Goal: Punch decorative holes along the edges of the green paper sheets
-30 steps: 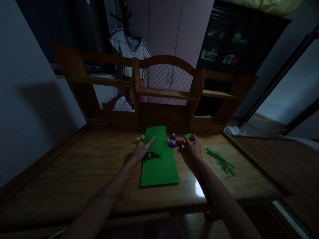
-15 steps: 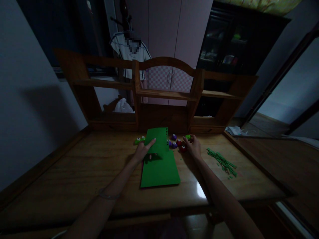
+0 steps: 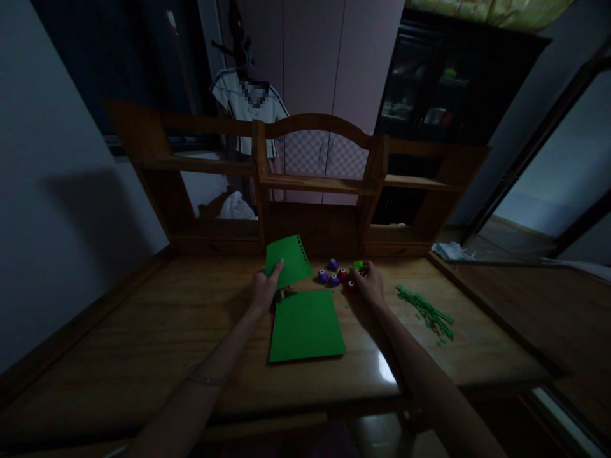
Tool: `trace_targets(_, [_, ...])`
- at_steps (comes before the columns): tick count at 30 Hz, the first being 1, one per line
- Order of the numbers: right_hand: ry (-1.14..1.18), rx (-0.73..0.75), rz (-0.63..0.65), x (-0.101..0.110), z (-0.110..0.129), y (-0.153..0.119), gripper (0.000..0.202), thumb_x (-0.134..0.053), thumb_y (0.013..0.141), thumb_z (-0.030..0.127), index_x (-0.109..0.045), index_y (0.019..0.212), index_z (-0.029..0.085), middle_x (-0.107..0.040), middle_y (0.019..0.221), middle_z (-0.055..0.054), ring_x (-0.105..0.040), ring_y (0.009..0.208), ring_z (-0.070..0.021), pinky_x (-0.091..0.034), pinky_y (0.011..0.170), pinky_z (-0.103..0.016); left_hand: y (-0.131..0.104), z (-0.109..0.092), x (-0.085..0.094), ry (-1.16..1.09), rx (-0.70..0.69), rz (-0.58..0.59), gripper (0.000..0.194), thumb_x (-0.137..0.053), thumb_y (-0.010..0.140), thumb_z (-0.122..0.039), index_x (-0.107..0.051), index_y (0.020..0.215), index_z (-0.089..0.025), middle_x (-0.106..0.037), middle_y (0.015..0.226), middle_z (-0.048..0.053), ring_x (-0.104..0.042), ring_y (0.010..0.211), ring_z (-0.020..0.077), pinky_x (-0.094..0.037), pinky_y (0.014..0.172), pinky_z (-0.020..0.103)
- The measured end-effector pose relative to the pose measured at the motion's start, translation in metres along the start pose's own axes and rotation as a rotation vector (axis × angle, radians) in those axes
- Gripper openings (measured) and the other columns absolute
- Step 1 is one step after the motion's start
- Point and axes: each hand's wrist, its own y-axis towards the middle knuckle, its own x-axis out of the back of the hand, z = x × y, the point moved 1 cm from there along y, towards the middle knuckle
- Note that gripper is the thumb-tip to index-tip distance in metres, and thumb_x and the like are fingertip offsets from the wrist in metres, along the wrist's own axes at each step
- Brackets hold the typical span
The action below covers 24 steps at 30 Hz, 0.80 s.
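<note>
Head view shows the left hand [image 3: 264,294] clamped on a punched green card [image 3: 289,261], thumb on its face and fingers behind; that hold probably keeps it steady and its row of holes unobstructed. The card is raised and tilted over the middle of the desk [image 3: 200,305], beyond a larger green sheet [image 3: 308,327] lying toward the front edge. The right hand [image 3: 371,285] has its thumb and fingertips gathered beside a light-green piece [image 3: 358,264]; whether they pinch it, I cannot tell.

Between the hands, toward the far edge, sit three purple pieces [image 3: 333,264] and two red pieces [image 3: 342,275], each with an eye-like spot. They crowd the right fingers, leaving little room on that side. Green strips [image 3: 424,308] lie in a loose heap toward the right edge, apart from the cluster. The wooden shelf unit [image 3: 315,184] limits reach beyond the far edge.
</note>
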Motion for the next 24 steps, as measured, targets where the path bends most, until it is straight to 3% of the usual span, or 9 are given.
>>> trace_targets(6, [-0.005,0.044,0.027,-0.0029,-0.0056,-0.0003,0.039,-0.055,0.076,0.045,-0.060,0.100,0.015,-0.066,0.085,-0.008,-0.058,0.076,-0.0203,-0.043,0.066,-0.029,0.0040,0.0048,0.0053,0.029,0.008,-0.133,0.056,-0.047,0.077,-0.061,-0.061,0.052,-0.013,-0.052,0.036,0.006,-0.048,0.030,0.0147,-0.035,0.034,0.023])
trace_targets(15, [-0.069,0.133,0.093,-0.0035,-0.0013,0.0012,0.047,-0.054,0.076,0.038,-0.055,0.119,0.018,-0.063,0.102,-0.010,-0.058,0.088,-0.0228,-0.044,0.077,-0.036,-0.0013,0.0021,-0.0003,0.087,0.019,-0.081,0.055,-0.048,0.076,-0.062,-0.054,0.045,-0.017,-0.049,0.034,0.003,-0.045,0.028,0.0129,-0.031,0.032,0.022])
trace_targets(21, [-0.123,0.156,0.118,-0.0003,0.0014,0.0004,0.034,-0.053,0.077,0.033,-0.058,0.107,0.019,-0.063,0.087,-0.006,-0.057,0.080,-0.0207,-0.043,0.070,-0.031,-0.0014,-0.0001,-0.0014,0.060,0.019,-0.061,0.053,-0.048,0.076,-0.061,-0.053,0.047,-0.017,-0.051,0.036,0.003,-0.047,0.030,0.0135,-0.031,0.032,0.022])
trace_targets(24, [-0.155,0.175,0.101,-0.0011,0.0005,0.0011,0.035,-0.052,0.077,0.032,-0.058,0.109,0.019,-0.063,0.089,-0.007,-0.056,0.081,-0.0209,-0.042,0.072,-0.031,-0.0004,0.0014,-0.0019,0.058,0.000,-0.046,0.053,-0.048,0.077,-0.060,-0.052,0.046,-0.017,-0.051,0.036,0.003,-0.047,0.030,0.0137,-0.033,0.033,0.023])
